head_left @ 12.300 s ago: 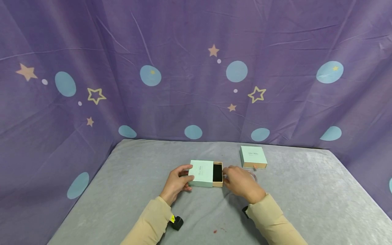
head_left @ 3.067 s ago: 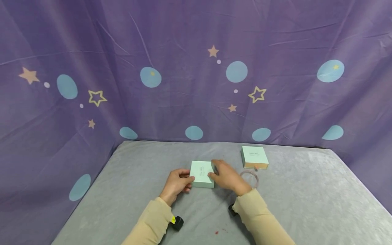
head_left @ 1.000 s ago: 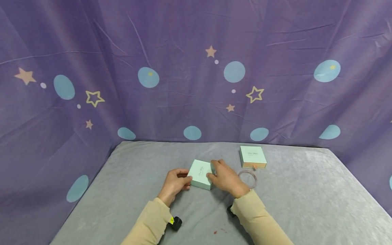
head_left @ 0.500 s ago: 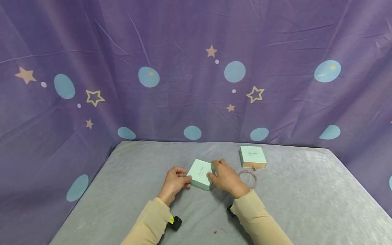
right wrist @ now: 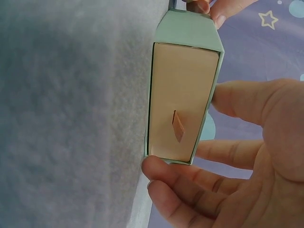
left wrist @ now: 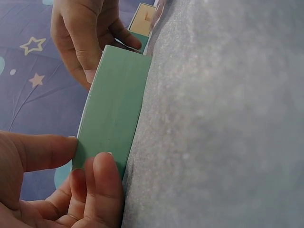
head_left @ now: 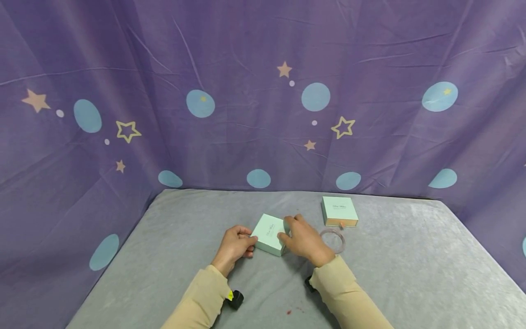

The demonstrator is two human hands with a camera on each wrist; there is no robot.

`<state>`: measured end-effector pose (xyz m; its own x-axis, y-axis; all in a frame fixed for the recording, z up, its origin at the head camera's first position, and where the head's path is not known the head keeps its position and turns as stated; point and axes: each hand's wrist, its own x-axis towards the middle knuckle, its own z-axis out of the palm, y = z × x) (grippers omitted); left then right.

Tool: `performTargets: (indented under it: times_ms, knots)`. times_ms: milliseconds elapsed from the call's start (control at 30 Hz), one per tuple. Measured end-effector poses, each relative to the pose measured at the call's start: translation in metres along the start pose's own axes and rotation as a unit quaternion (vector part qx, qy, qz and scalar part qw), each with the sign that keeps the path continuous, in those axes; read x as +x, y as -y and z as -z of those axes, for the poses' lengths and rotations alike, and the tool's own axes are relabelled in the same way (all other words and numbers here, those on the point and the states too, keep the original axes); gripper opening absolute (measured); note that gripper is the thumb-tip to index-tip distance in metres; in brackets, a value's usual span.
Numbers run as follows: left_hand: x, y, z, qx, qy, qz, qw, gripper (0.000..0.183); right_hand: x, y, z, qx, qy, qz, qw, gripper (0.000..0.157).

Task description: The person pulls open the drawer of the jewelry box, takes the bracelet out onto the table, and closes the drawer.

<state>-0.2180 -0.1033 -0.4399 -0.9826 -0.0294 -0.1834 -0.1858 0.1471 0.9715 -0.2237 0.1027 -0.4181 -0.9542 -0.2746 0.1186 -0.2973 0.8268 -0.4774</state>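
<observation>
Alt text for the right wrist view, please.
The right hand holds a closed mint-green drawer box, its peach front and small pull tab facing the camera. The left hand is at the box's far end; gray cloth fills the image's left.

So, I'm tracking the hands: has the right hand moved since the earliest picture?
Yes: the right hand has shifted leftward in the head view, away from the back box.

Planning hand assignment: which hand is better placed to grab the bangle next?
Probably the right hand: the bangle lies near its wrist, while the left hand is across the held box. Both hands hold it; right would release first.
</observation>
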Motion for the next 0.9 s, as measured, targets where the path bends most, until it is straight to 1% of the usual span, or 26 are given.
performTargets:
  times_ms: [400, 633, 900]
  knots:
    - [-0.0003, -0.0001, -0.0004, 0.003, -0.002, 0.004, 1.0000, 0.027, -0.0008, 0.0012, 0.0011, -0.001, -0.001, -0.008, 1.000, 0.051]
    - [-0.0002, 0.0000, -0.0003, 0.006, -0.001, -0.004, 1.0000, 0.028, -0.0004, 0.0008, 0.0007, 0.000, -0.002, -0.007, 1.000, 0.051]
    - [-0.0010, -0.0004, -0.0003, 0.004, -0.003, -0.004, 1.0000, 0.031, -0.0002, 0.0005, 0.0006, 0.001, -0.002, -0.011, 1.000, 0.048]
